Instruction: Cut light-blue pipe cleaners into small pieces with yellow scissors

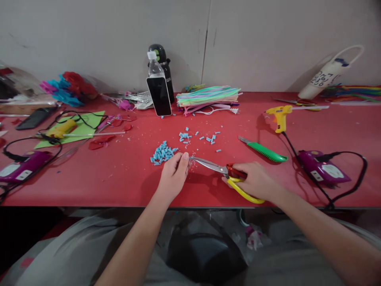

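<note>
My right hand [250,180] is wrapped round the handles of a pair of scissors [212,166], one handle red and one yellow. The blades point left and their tips reach my left hand [176,171]. The thumb and fingers of that hand are pinched together at the tips, around something small that I cannot make out. Just behind it lies a pile of short light blue pieces [161,153]. More loose blue pieces [184,136] are scattered farther back, with a few others [212,139] to the right and tiny scraps near the scissor tips.
A green cutter [266,151] lies right of the scissors. Beyond it are a yellow glue gun [280,118] and a purple power box [323,169] with black cords. A phone [159,96] leans on a bottle at the back, beside bundled pipe cleaners [208,97]. Another glue gun [62,129] lies left.
</note>
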`<state>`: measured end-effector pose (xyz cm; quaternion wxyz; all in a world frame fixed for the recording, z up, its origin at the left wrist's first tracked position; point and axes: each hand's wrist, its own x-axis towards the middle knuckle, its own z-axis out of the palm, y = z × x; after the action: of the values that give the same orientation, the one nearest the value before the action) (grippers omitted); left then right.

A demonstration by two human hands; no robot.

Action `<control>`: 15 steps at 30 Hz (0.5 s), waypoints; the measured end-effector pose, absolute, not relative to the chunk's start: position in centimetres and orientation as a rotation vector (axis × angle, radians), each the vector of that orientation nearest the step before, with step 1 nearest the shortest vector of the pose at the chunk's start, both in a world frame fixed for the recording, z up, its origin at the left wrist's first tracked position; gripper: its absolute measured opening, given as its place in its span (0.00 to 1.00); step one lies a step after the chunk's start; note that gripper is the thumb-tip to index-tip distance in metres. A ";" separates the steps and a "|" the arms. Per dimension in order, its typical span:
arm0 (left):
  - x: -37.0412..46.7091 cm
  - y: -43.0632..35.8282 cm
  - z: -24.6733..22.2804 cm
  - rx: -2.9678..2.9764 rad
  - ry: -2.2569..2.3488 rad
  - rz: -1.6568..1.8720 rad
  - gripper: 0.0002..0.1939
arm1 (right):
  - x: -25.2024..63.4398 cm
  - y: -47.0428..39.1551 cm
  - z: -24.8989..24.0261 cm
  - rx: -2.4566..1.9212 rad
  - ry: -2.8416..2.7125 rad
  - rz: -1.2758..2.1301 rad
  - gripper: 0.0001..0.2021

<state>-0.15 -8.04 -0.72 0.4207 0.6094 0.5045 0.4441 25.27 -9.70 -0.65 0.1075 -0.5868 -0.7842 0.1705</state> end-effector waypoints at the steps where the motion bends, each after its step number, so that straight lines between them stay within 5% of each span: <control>1: -0.2 -8.0 -0.7 1.527 1.264 1.111 0.20 | 25.3 -9.7 -0.7 -1.728 -2.310 0.497 0.16; 15: 0.1 -7.9 -0.6 1.497 1.257 1.116 0.20 | 25.3 -9.8 -0.6 -1.756 -2.324 0.456 0.15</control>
<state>0.08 -7.91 -0.62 0.4306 0.6002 0.5041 0.4475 25.29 -9.83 -0.65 0.0966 -0.5929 -0.7845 0.1540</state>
